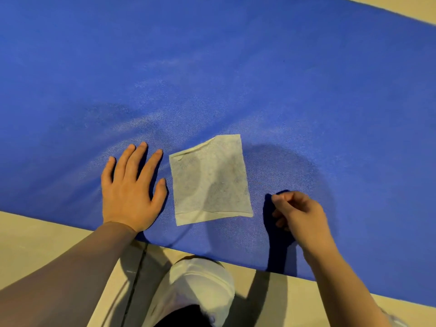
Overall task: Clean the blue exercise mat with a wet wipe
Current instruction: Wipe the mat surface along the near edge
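Observation:
The blue exercise mat (212, 67) fills most of the view and runs diagonally across the floor. A white wet wipe (210, 179) lies spread flat on it near the front edge, with grey damp patches showing. My left hand (131, 185) rests palm down on the mat just left of the wipe, fingers spread, holding nothing. My right hand (298, 215) hovers to the right of the wipe, apart from it, with the fingers curled in and the fingertips pinched together. Nothing shows between those fingers.
Beige floor (47, 244) borders the mat along the front edge and at the top right corner. A white shoe (200, 286) stands on the floor just below the mat's front edge, between my arms. A dark seam (134, 284) runs through the floor.

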`<action>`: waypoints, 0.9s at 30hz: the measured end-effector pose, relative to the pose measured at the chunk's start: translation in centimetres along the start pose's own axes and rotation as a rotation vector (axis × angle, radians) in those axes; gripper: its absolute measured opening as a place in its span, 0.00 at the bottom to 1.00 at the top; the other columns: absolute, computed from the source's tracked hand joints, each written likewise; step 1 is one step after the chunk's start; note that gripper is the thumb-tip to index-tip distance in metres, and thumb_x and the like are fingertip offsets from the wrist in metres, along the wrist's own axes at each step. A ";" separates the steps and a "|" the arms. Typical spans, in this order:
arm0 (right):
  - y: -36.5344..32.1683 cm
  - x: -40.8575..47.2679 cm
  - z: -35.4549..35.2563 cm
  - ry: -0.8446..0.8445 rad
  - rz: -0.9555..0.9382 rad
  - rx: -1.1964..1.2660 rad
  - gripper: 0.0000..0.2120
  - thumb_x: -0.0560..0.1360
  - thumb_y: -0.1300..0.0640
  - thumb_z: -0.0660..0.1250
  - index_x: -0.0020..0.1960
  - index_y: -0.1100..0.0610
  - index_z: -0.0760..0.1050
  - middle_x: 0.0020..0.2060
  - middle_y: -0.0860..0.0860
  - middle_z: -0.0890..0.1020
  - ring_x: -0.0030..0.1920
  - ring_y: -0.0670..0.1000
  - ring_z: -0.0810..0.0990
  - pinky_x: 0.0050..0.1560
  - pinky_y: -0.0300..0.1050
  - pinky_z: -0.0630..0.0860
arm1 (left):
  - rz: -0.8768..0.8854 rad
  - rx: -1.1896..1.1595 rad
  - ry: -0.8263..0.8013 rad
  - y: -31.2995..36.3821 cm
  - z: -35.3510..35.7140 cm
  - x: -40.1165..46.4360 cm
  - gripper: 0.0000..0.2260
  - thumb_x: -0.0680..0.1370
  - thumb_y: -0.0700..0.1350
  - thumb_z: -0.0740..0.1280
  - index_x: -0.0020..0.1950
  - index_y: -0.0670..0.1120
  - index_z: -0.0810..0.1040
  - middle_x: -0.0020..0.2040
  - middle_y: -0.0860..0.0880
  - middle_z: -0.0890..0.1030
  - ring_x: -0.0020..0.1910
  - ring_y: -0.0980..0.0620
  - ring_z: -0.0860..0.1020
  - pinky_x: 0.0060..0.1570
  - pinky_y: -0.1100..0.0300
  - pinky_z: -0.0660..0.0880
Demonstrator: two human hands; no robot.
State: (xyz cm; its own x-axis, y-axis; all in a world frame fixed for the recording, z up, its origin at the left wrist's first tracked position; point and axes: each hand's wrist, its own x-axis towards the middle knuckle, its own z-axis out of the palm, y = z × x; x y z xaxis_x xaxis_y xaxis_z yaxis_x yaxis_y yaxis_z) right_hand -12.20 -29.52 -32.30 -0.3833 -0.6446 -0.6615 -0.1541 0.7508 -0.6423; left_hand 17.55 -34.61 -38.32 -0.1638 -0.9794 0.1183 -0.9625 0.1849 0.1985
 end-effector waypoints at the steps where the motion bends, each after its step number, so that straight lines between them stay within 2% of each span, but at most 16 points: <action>1: 0.0 0.2 -0.1 -0.031 0.018 0.028 0.10 0.77 0.58 0.69 0.38 0.57 0.76 0.27 0.49 0.79 0.25 0.44 0.75 0.29 0.34 0.72 | -0.001 0.000 0.000 0.0 0.0 0.0 0.25 0.79 0.55 0.54 0.72 0.45 0.73 0.72 0.40 0.71 0.73 0.39 0.66 0.71 0.39 0.57; 3: -0.2 0.2 -0.3 -0.050 0.006 0.063 0.08 0.77 0.58 0.69 0.39 0.56 0.76 0.28 0.48 0.80 0.28 0.45 0.78 0.32 0.37 0.74 | -0.001 -0.002 0.004 0.0 -0.1 0.0 0.25 0.79 0.55 0.54 0.72 0.45 0.73 0.72 0.40 0.71 0.73 0.39 0.65 0.71 0.39 0.57; 4: 0.0 0.0 -0.5 -0.005 -0.042 0.024 0.06 0.77 0.58 0.69 0.41 0.55 0.77 0.31 0.46 0.81 0.32 0.46 0.80 0.36 0.39 0.74 | 0.000 -0.002 0.004 0.0 0.0 0.0 0.25 0.79 0.55 0.54 0.72 0.45 0.73 0.72 0.40 0.71 0.73 0.39 0.65 0.71 0.39 0.57; 6: 0.7 -0.3 -0.9 0.185 -0.242 -0.301 0.04 0.77 0.53 0.68 0.48 0.53 0.79 0.41 0.47 0.83 0.45 0.51 0.81 0.45 0.46 0.75 | 0.000 -0.003 0.004 0.0 0.0 -0.1 0.25 0.79 0.55 0.54 0.72 0.45 0.73 0.72 0.40 0.71 0.73 0.39 0.65 0.71 0.39 0.56; 8: 2.1 -0.8 -0.8 0.373 -0.422 -0.637 0.16 0.77 0.47 0.65 0.58 0.55 0.79 0.56 0.53 0.81 0.58 0.58 0.77 0.58 0.56 0.74 | 0.003 -0.003 0.009 0.1 0.1 -0.1 0.25 0.79 0.55 0.54 0.72 0.45 0.73 0.72 0.40 0.71 0.73 0.39 0.65 0.71 0.39 0.56; 9: 3.1 -0.9 -0.5 0.394 -0.454 -0.699 0.22 0.76 0.44 0.63 0.64 0.56 0.76 0.64 0.56 0.77 0.65 0.59 0.74 0.64 0.61 0.69 | 0.003 -0.002 0.010 0.1 0.1 -0.1 0.25 0.79 0.55 0.54 0.72 0.45 0.73 0.72 0.40 0.71 0.73 0.39 0.66 0.71 0.39 0.56; 11: 5.4 -0.9 0.4 0.393 -0.472 -0.774 0.29 0.78 0.41 0.55 0.72 0.57 0.70 0.74 0.56 0.68 0.74 0.59 0.64 0.72 0.63 0.57 | 0.002 -0.005 0.008 -0.1 0.0 -0.1 0.25 0.80 0.55 0.54 0.72 0.45 0.73 0.72 0.40 0.71 0.73 0.39 0.66 0.71 0.40 0.56; 13: 7.3 -0.6 0.9 0.431 -0.509 -0.827 0.29 0.79 0.43 0.52 0.75 0.57 0.66 0.76 0.56 0.64 0.76 0.58 0.60 0.74 0.62 0.52 | 0.002 -0.003 0.000 0.0 -0.1 -0.1 0.25 0.79 0.55 0.55 0.72 0.45 0.73 0.72 0.40 0.71 0.73 0.39 0.66 0.71 0.40 0.56; 17: 7.9 -0.2 0.8 0.518 -0.575 -0.825 0.28 0.80 0.44 0.51 0.75 0.57 0.67 0.75 0.57 0.65 0.76 0.59 0.62 0.74 0.62 0.52 | -0.037 -0.027 -0.049 0.3 -0.5 -0.2 0.25 0.79 0.55 0.56 0.71 0.45 0.74 0.72 0.41 0.71 0.74 0.40 0.65 0.72 0.40 0.56; 20: 7.9 -0.1 1.3 0.537 -0.584 -0.824 0.28 0.80 0.44 0.51 0.75 0.57 0.67 0.75 0.57 0.66 0.76 0.58 0.62 0.75 0.61 0.51 | -0.080 -0.144 -0.084 0.8 -2.3 0.7 0.24 0.79 0.54 0.57 0.68 0.41 0.76 0.69 0.40 0.74 0.72 0.38 0.67 0.70 0.39 0.60; 21: 8.0 -0.1 1.4 0.546 -0.587 -0.830 0.28 0.80 0.44 0.51 0.75 0.56 0.67 0.75 0.56 0.65 0.76 0.58 0.61 0.75 0.60 0.51 | -0.047 -0.173 -0.049 1.7 -3.0 1.0 0.22 0.79 0.52 0.59 0.65 0.39 0.78 0.66 0.39 0.77 0.71 0.37 0.68 0.70 0.41 0.62; 23: 8.3 0.1 1.1 0.552 -0.594 -0.834 0.28 0.80 0.44 0.52 0.75 0.56 0.66 0.75 0.56 0.65 0.76 0.57 0.61 0.75 0.60 0.51 | 0.160 -0.198 0.044 5.0 -3.6 1.2 0.17 0.80 0.47 0.62 0.61 0.38 0.80 0.61 0.40 0.80 0.68 0.37 0.71 0.67 0.45 0.65; 25: 8.4 0.1 1.0 0.563 -0.605 -0.825 0.28 0.80 0.44 0.52 0.75 0.56 0.66 0.75 0.56 0.66 0.76 0.57 0.61 0.75 0.61 0.51 | 0.414 -0.175 -0.009 8.3 -2.1 1.4 0.18 0.79 0.47 0.61 0.64 0.39 0.79 0.64 0.42 0.79 0.69 0.40 0.71 0.67 0.44 0.65; 27: 8.4 0.2 1.0 0.579 -0.612 -0.823 0.28 0.80 0.44 0.52 0.75 0.56 0.67 0.75 0.57 0.66 0.75 0.58 0.62 0.75 0.61 0.51 | 0.494 -0.093 -0.123 10.1 0.4 1.7 0.23 0.81 0.51 0.58 0.71 0.41 0.74 0.72 0.42 0.73 0.73 0.43 0.68 0.71 0.43 0.61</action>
State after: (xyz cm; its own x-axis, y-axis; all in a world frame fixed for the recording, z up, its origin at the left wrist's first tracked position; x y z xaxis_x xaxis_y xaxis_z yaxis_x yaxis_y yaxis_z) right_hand -12.64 -23.49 -38.16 -0.3645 -0.9277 0.0808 -0.9164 0.3420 -0.2079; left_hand 7.48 -34.44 -36.52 -0.6233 -0.7749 0.1052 -0.7418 0.6284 0.2340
